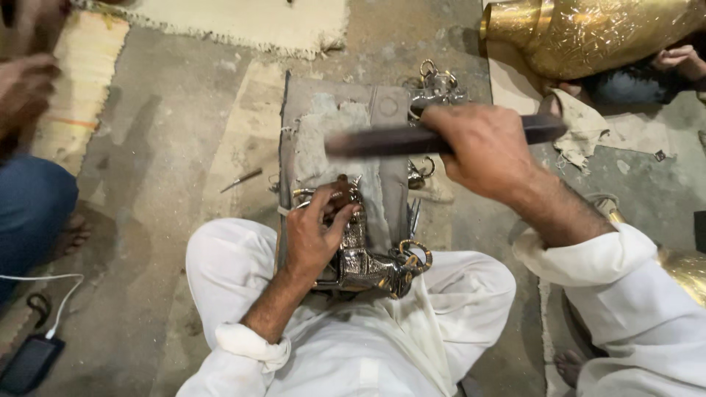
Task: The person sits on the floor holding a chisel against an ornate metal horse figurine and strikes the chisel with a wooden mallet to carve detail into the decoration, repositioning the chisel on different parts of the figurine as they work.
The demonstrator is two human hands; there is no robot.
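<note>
Right at the bottom, white trousers and white sleeves fill the view, the person sitting cross-legged on the concrete floor (162,147). In the lap lies the ornate silver metal piece (364,261), embossed all over, with brass rings at its right end; it rests against the near edge of a grey padded work block (323,117). The left hand (316,231) is on its upper end, fingers curled down over the metalwork, pinning it to the block (whether a small tool sits under those fingertips, I cannot tell). Just above, the right hand (482,151) is clenched tight around a long dark bar (434,138), held level across the block, blurred along its left half. A thin pointed tool (241,179) lies loose on the floor left of the block. At the lower left, a dark phone (29,364) with a white cable (51,283). Further back, more silver fittings with rings (435,87) sit at the block's far right corner. On the left edge, another person's blue-trousered knee (29,213). Far right, a big engraved brass vessel (588,33) lies beside someone else's hand (680,59). Pale mats (243,22) cover the far floor.
</note>
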